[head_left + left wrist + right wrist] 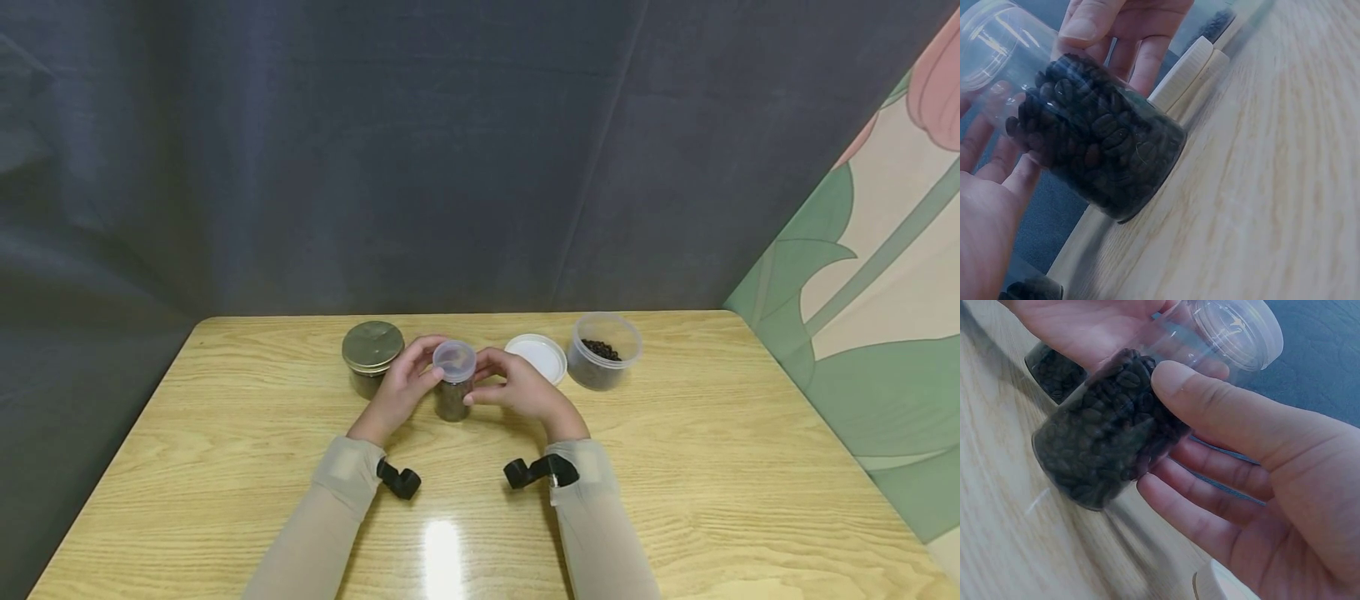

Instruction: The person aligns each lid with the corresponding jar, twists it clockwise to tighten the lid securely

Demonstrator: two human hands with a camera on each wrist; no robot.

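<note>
Between both hands is a clear jar (453, 403) of dark coffee beans, its top part without beans. A translucent plastic lid (454, 358) sits on its mouth. The right hand (519, 388) grips the jar's side, thumb (1175, 381) in front and fingers behind. Round the other side curl the fingers of the left hand (405, 382), its thumb at the lid's edge. In the left wrist view the jar's base (1147, 203) is close to the tabletop; whether it touches I cannot tell.
Left of the hands stands a jar with a gold lid (372, 345), beans inside. At the right are a white lid (538, 357) lying on the wooden table (720, 450) and an uncovered plastic tub (600, 371) of beans. A dark curtain (450, 167) hangs behind.
</note>
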